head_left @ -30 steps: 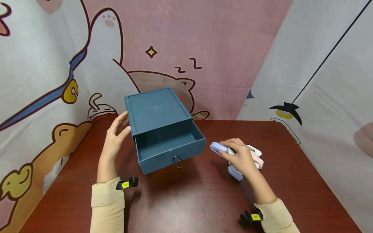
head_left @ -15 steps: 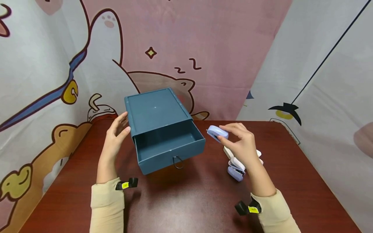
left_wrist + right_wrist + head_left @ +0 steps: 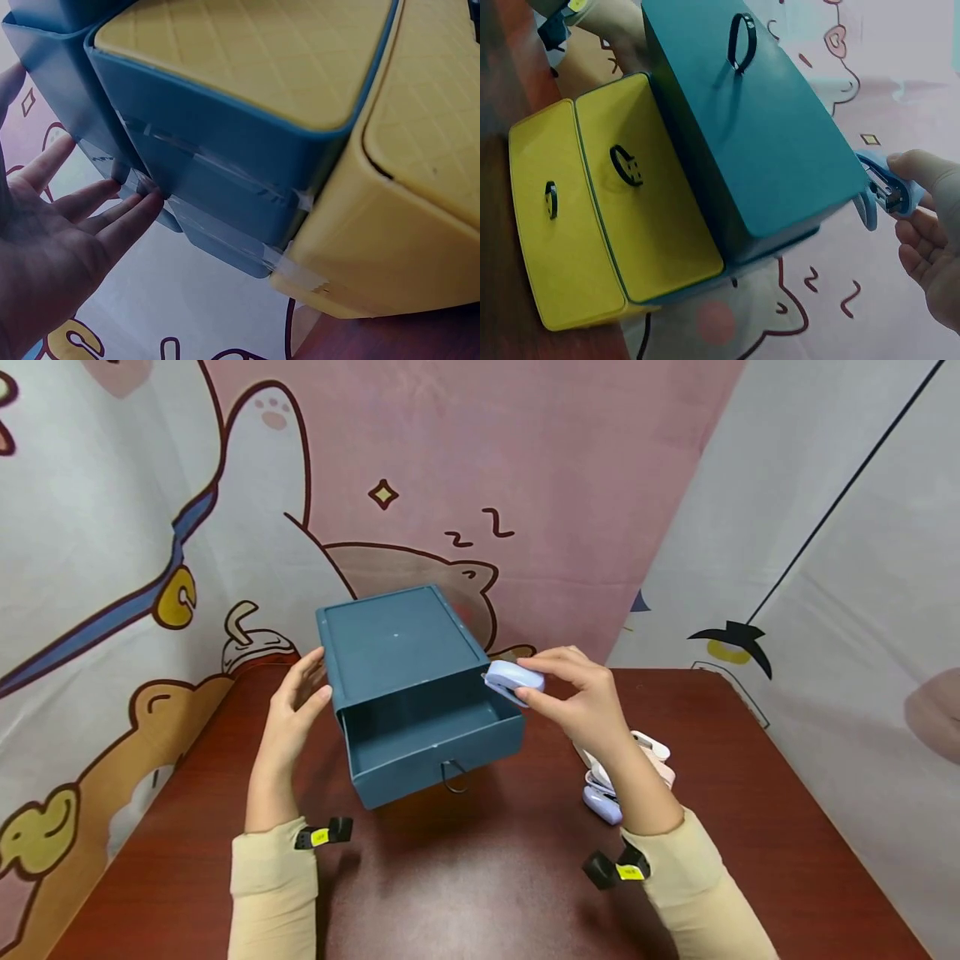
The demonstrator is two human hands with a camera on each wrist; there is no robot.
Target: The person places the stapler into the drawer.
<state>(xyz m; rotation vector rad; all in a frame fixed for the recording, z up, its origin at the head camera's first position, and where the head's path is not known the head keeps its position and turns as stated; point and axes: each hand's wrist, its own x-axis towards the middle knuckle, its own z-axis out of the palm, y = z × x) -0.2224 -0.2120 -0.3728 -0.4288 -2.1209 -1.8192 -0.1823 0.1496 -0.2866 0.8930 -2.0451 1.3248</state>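
Note:
My right hand (image 3: 581, 697) pinches a small lilac-blue stapler (image 3: 513, 678) between thumb and fingers, at the right rim of a pulled-out drawer (image 3: 442, 760). In the right wrist view the stapler (image 3: 891, 191) shows its metal inside, beside the drawer's corner. The drawer is the top one of a stacked unit (image 3: 405, 643), with yellow drawers (image 3: 649, 187) below the blue one. Against the unit's left side rests my left hand (image 3: 291, 718); in the left wrist view its extended fingers (image 3: 135, 217) touch the blue wall.
More staplers lie on the brown table (image 3: 480, 893) under my right forearm: a lilac one (image 3: 602, 806) and white and pinkish ones (image 3: 654, 748). A cartoon-printed curtain (image 3: 570, 510) hangs behind the table. Black wire handles, such as the top drawer's handle (image 3: 453, 777), stick out in front.
My right hand has lifted the lilac-blue stapler from the group on the table and carried it left and up to the open drawer. My left hand has stayed on the unit's side.

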